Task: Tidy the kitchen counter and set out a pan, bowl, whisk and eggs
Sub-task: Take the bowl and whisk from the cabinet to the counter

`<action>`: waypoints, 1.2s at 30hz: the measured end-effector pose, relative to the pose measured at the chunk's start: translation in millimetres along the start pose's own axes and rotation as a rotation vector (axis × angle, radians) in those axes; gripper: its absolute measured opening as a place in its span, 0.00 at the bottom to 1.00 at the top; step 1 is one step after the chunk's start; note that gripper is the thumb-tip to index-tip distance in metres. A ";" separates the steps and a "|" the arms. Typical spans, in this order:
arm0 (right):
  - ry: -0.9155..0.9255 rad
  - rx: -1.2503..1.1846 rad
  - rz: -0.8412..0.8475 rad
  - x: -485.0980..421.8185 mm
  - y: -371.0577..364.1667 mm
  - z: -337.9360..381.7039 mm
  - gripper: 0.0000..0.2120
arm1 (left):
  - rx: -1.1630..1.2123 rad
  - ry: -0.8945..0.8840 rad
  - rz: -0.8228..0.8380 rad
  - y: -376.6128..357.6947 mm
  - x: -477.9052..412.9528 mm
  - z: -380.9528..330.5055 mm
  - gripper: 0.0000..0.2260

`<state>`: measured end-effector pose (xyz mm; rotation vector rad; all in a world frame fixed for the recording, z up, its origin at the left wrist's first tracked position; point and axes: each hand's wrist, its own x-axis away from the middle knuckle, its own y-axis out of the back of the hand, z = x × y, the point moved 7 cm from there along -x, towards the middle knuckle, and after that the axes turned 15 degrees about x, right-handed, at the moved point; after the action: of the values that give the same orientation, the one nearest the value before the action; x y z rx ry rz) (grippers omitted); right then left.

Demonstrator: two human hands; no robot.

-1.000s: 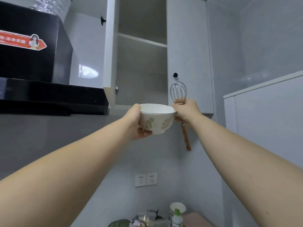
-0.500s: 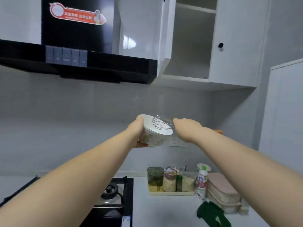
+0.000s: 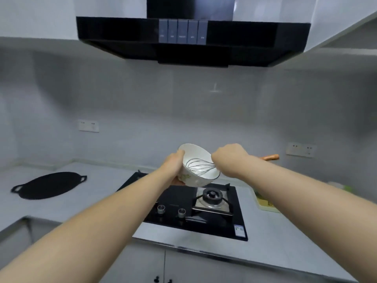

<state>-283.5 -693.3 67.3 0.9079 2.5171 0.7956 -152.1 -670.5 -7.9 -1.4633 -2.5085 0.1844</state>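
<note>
My left hand (image 3: 173, 166) grips a white bowl (image 3: 201, 179) with a green leaf pattern by its left rim, tilted toward me in the air above the hob. My right hand (image 3: 229, 158) holds a wire whisk (image 3: 201, 165) whose wire head lies inside the bowl; its orange wooden handle sticks out to the right behind my wrist. A flat black two-handled pan (image 3: 48, 185) lies on the grey counter (image 3: 98, 193) at the left. No eggs are in view.
A black gas hob (image 3: 204, 211) with one visible burner and two knobs sits below my hands. A black range hood (image 3: 193, 37) hangs overhead. At the right, behind my forearm, a pale tray (image 3: 265, 204) shows in part. Wall sockets (image 3: 88, 126) are on the backsplash.
My hands have come down from the open upper cabinet with the bowl and whisk. My view has swung left and down to the hob, and the whisk head now lies in the bowl.
</note>
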 end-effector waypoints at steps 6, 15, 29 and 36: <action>0.120 -0.096 -0.015 -72.0 24.8 110.1 0.07 | -0.017 0.038 -0.140 133.3 -29.5 29.2 0.12; 0.370 -0.457 0.270 -143.0 2.7 226.8 0.17 | 0.070 0.174 -0.260 234.9 -78.3 83.1 0.18; 0.520 -0.659 0.108 -342.4 -6.4 307.1 0.12 | 0.203 0.162 -0.531 356.3 -208.0 89.6 0.15; 0.606 -0.622 0.120 -415.8 49.2 384.1 0.10 | 0.383 0.124 -0.695 464.2 -229.5 88.7 0.14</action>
<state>232.8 -790.5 -149.1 0.6590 2.3976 1.9934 324.0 -640.6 -228.2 -0.4095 -2.5259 0.3998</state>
